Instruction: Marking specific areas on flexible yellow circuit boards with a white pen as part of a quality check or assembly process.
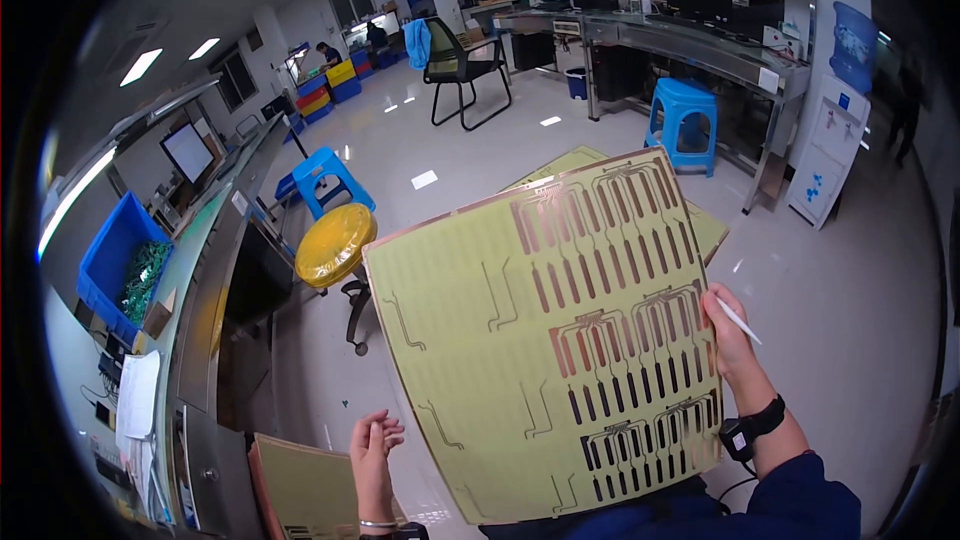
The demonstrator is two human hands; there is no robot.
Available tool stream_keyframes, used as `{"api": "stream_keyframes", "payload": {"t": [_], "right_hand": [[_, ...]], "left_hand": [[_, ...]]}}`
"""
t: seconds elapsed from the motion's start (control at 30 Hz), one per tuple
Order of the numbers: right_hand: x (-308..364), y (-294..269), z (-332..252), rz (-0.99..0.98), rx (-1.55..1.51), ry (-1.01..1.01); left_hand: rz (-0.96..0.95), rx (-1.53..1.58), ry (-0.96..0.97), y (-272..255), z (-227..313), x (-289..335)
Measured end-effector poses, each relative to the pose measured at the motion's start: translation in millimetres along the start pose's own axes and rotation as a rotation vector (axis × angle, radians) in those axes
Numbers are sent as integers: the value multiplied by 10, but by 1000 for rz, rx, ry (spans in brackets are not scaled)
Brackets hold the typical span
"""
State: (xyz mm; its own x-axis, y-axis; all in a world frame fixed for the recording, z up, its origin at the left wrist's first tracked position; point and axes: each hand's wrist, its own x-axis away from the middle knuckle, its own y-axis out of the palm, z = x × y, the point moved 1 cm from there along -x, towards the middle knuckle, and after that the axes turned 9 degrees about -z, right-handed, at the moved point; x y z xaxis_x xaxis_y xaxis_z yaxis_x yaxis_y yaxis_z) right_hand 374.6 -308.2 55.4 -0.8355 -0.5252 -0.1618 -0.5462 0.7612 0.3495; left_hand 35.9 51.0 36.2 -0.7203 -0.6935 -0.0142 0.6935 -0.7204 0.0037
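Observation:
A large yellow-green circuit board panel [450, 340] with copper edges and rows of copper traces is held up, tilted, in front of me. My right hand [732, 335] grips its right edge and also has a slim white pen [738, 321] between the fingers. To the left of the panel's lower part, my left hand [374, 440] is raised with its fingers loosely bent and apart, holding nothing and not touching the panel. Below it at the lower left lies a stack of similar panels [310, 485], partly hidden. Another panel [708, 230] shows behind the held one.
A metal workbench at the left carries a blue bin [105, 255] of green pieces, papers [138, 395] and a monitor [188, 152]. Beyond the panel stand a yellow round stool [337, 243], blue stools [682, 125], a chair [462, 62] and a water dispenser [830, 145]. A person sits far back.

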Motion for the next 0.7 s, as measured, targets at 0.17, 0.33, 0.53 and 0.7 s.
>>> {"api": "stream_keyframes", "payload": {"t": [0.17, 0.33, 0.53, 0.7], "right_hand": [[-4, 114, -67, 4, -19, -7], [-147, 171, -226, 38, -45, -69], [-774, 358, -1389, -196, 247, -554], [-1169, 228, -1445, -142, 235, -634]], "left_hand": [[-42, 204, -51, 231, 83, -232], [-23, 187, 68, 178, 327, -369], [-56, 226, 678, 319, 1573, -425], [-32, 200, 815, 485, 1590, -616]]}}
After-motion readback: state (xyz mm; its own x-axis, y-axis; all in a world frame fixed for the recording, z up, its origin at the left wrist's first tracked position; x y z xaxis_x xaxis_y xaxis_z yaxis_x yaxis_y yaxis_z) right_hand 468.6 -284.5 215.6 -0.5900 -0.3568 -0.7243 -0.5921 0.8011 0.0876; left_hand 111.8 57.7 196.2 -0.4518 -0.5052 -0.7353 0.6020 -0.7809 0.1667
